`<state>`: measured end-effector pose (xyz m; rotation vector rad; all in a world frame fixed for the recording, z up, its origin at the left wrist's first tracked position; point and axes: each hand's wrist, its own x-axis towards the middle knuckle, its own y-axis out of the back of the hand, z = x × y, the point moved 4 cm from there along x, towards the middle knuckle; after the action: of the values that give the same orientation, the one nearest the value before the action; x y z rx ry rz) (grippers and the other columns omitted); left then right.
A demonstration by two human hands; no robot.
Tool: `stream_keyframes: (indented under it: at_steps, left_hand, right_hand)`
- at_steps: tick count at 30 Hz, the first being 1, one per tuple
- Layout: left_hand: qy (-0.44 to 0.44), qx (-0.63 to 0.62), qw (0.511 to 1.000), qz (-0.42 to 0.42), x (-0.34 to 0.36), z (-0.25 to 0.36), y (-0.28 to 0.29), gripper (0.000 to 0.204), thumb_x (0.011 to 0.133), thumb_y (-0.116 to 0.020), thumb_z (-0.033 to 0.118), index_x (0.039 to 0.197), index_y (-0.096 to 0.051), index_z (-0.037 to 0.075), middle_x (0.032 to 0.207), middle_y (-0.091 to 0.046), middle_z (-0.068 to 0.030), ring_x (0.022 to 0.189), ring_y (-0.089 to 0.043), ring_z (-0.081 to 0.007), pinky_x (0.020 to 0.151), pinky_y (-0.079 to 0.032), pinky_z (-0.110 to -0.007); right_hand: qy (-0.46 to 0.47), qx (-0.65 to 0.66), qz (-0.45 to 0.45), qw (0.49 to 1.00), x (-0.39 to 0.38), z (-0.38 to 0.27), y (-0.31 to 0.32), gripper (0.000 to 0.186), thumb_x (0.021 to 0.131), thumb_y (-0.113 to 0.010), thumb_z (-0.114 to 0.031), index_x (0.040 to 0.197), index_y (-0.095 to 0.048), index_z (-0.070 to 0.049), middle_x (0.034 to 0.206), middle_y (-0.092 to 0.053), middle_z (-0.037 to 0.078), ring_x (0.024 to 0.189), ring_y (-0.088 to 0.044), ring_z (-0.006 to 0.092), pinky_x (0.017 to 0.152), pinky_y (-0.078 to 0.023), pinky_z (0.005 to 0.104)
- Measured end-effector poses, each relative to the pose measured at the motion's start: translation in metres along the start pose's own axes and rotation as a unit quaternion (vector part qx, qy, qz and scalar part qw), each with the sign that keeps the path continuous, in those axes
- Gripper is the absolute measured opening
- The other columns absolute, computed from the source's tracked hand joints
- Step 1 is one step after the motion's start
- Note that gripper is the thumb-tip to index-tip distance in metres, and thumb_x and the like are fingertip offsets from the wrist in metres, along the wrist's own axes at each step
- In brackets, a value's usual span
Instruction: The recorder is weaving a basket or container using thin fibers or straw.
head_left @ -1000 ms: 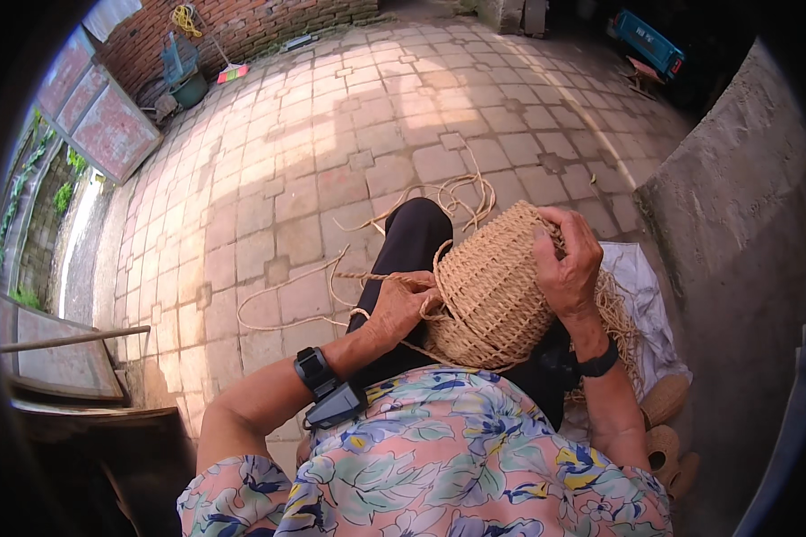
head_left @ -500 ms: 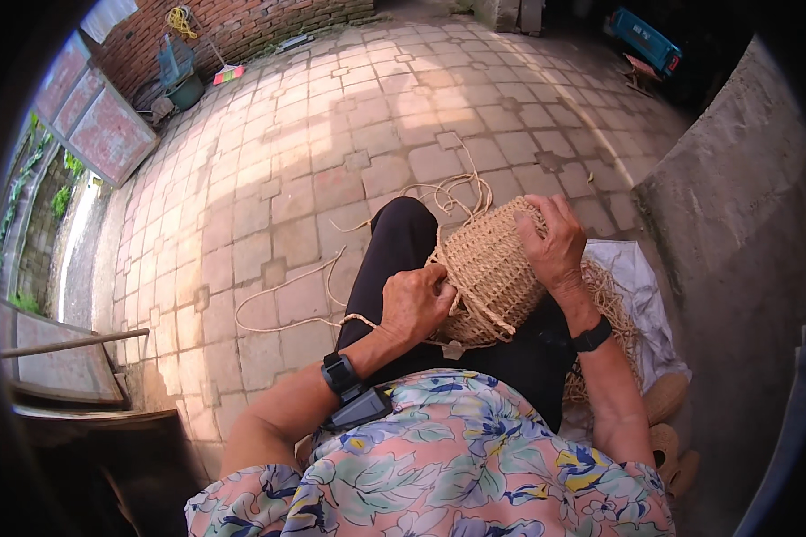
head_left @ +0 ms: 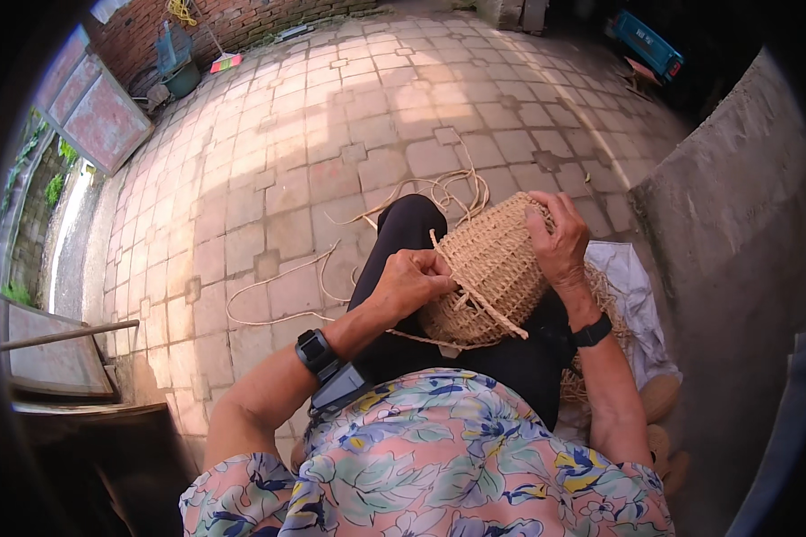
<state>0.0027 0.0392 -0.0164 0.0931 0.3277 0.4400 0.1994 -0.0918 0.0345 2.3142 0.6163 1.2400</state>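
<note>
A tan woven straw basket (head_left: 497, 259) rests tilted across my lap. My right hand (head_left: 560, 240) grips its far right end, with the thumb on the weave and the fingers wrapped over the edge. On the basket's left side, the fingertips of my left hand (head_left: 414, 285) are pinched on straw cord against the weave; exactly which strand they hold is partly hidden. A thicker braided cord end (head_left: 501, 320) slants over the weave toward the lower right. Another short cord end (head_left: 433, 238) sticks up past the left fingers.
Long loose cords (head_left: 461, 188) trail over the paving (head_left: 287, 206) ahead and to the left. At my right, a heap of straw strands (head_left: 604, 309) lies on a white sack (head_left: 645, 313). A concrete wall (head_left: 734, 197) rises on the right, and a wooden stick (head_left: 72, 333) juts in from the left.
My left hand has shifted slightly left, pulling away from the middle of the basket. The braided cord end now points farther to the lower right. My right hand keeps its hold.
</note>
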Motion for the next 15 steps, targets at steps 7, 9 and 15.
stream_keyframes:
  at_steps: [7,9,15]
  left_hand:
    - [0.024,-0.029,0.995,-0.097,0.011,0.001,0.013,0.014,0.079,-0.078,0.014,0.08,-0.067,0.006,0.071,-0.062,0.0026,0.061,-0.053,-0.0044,0.051,-0.04,-0.02]
    - [0.023,-0.048,0.99,-0.128,0.016,0.003,0.018,0.014,0.08,-0.079,0.015,0.081,-0.067,0.007,0.071,-0.062,0.0028,0.06,-0.053,-0.0044,0.051,-0.039,-0.02]
    - [-0.025,-0.006,0.991,-0.133,0.017,0.005,0.036,0.019,0.083,-0.077,0.022,0.081,-0.066,0.007,0.07,-0.06,0.0033,0.061,-0.052,-0.0043,0.051,-0.04,-0.02]
  right_hand:
    - [0.006,-0.012,-0.014,1.0,0.002,-0.001,0.0,0.022,0.081,-0.064,-0.013,0.101,-0.067,-0.004,0.089,-0.063,0.014,0.085,-0.062,0.0351,0.074,-0.049,0.0413]
    - [0.004,-0.008,-0.015,1.0,0.002,-0.001,0.001,0.022,0.081,-0.063,-0.012,0.101,-0.067,-0.004,0.089,-0.063,0.014,0.086,-0.062,0.0352,0.075,-0.049,0.0412]
    - [-0.007,0.008,-0.018,1.0,0.001,0.001,0.0,0.022,0.081,-0.062,-0.012,0.101,-0.066,-0.004,0.091,-0.063,0.014,0.086,-0.062,0.0352,0.075,-0.05,0.0409]
